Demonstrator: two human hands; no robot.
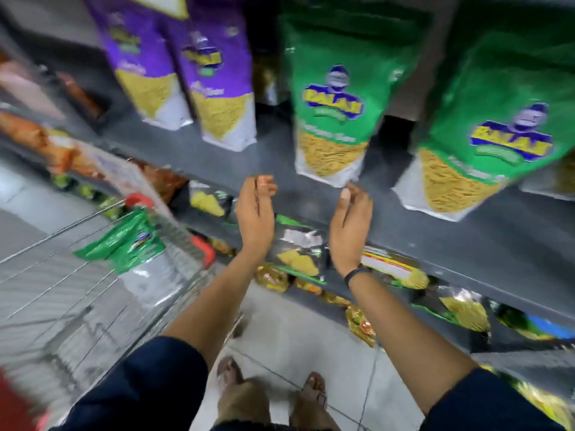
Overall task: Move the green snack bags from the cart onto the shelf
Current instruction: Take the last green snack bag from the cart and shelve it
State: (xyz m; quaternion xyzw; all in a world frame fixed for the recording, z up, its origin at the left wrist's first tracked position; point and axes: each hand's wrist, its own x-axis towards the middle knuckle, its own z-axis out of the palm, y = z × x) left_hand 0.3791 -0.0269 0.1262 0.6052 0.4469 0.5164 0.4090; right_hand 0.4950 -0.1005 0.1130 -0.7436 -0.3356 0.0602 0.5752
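Head view, motion-blurred. Both forearms reach up toward the grey shelf (435,244), palms facing each other, fingers loosely curled, both empty. Left hand (255,213) at centre; right hand (351,225) just at its 3 o'clock, thumb tip near the bottom corner of a green snack bag (336,104); contact unclear. Black wristband (357,273) on right wrist. That glossy pouch stands upright on the shelf; second green bag (485,126) at its 3 o'clock, tilted. Two purple bags (186,73) at 10 o'clock. Wire cart (62,275) at 8 o'clock holds a crinkled green bag (124,241).
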